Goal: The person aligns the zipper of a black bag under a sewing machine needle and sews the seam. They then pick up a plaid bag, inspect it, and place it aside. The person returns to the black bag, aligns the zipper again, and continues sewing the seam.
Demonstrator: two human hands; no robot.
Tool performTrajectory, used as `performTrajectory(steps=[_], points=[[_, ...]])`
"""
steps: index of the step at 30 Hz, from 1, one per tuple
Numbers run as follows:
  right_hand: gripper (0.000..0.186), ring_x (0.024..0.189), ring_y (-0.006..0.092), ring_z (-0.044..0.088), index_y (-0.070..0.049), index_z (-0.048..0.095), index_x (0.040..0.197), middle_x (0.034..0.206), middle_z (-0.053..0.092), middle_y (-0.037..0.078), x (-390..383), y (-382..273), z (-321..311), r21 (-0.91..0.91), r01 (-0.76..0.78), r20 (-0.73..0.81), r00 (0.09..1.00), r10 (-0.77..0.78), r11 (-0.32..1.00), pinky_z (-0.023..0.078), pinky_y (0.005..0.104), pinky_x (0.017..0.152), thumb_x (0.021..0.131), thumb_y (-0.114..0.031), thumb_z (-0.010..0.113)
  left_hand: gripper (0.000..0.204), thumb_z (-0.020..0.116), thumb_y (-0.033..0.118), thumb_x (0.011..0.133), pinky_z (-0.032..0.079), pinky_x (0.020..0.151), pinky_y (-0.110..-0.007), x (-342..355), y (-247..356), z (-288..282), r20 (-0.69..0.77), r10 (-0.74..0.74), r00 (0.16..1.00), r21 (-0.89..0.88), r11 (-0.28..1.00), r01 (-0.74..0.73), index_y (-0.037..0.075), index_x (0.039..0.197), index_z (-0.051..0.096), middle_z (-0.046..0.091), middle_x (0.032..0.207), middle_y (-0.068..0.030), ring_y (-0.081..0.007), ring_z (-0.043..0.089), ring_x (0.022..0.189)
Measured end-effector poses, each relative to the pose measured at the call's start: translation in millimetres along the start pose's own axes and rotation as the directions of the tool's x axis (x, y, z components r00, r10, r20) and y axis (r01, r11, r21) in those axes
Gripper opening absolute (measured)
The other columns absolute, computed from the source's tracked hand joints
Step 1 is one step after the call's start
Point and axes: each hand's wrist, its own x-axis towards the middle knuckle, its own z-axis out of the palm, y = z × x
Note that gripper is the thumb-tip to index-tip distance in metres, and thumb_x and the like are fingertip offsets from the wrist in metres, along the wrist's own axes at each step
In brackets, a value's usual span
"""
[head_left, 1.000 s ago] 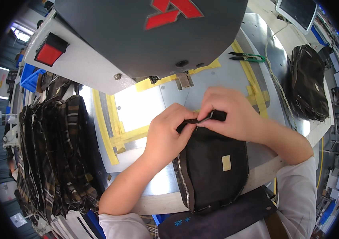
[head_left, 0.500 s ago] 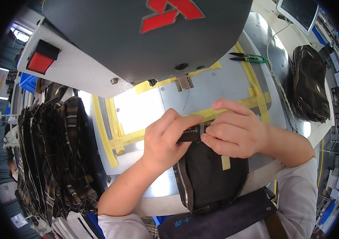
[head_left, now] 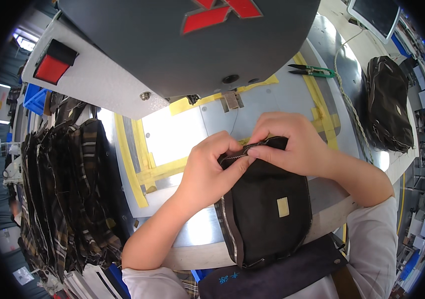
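A dark fabric pouch (head_left: 260, 209) with a metal zipper (head_left: 226, 224) down its left side lies toward me at the table's front edge. A small cream label (head_left: 283, 207) shows on it. My left hand (head_left: 210, 172) pinches the zippered top edge of the pouch between thumb and fingers. Beside it, my right hand (head_left: 292, 144) grips the same edge, and the two thumbs nearly meet at the top middle. Fabric hides parts of the fingertips of both hands.
Above the hands looms a dark grey sewing machine head (head_left: 187, 50), with a red switch (head_left: 52, 69) at left. Green-handled thread snips (head_left: 312, 72) lie at the far right. Another dark pouch (head_left: 391, 104) sits beyond a cord (head_left: 354, 114). Plaid fabric pieces (head_left: 68, 194) hang at left.
My hands have drawn closer together along the pouch's top edge. The right hand has turned with its thumb on the fabric, and the label below it shows fully.
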Motion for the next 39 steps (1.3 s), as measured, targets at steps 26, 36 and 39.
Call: performTrajectory(steps=[26,36,39], points=[[0.021,0.065,0.0161,0.057,0.002,0.065,0.084,0.073,0.063,0.011,0,-2,4,0.091,-0.269,-0.022,0.962,0.272,0.959,0.045,0.0294,0.060,0.082,-0.019,0.071,0.013,0.065,0.006,0.082,0.041,0.060,-0.032,2,-4,-1,0.068,0.044,0.997,0.008,0.999,-0.045,0.000,0.082,0.054,0.049,0.076,-0.0103,-0.0239,0.051,0.066],[0.015,0.069,0.0209,0.060,0.000,0.066,0.084,0.078,0.063,0.010,1,6,4,0.068,-0.118,-0.066,0.990,0.123,0.991,0.046,0.0317,0.062,0.080,-0.014,0.071,0.012,0.067,0.007,0.082,0.039,0.058,-0.030,3,-6,0,0.021,0.020,1.000,-0.023,1.000,-0.019,0.000,0.080,0.057,0.050,0.073,-0.0093,-0.0216,0.050,0.063],[0.016,0.069,0.0240,0.059,-0.001,0.065,0.082,0.078,0.063,0.011,7,4,2,-0.003,-0.156,-0.054,0.986,0.155,0.988,0.045,0.0334,0.062,0.080,-0.015,0.070,0.011,0.067,0.006,0.081,0.040,0.058,-0.031,4,-7,1,-0.046,0.064,0.997,0.052,0.997,-0.061,-0.001,0.078,0.059,0.052,0.073,-0.0100,-0.0232,0.052,0.064]])
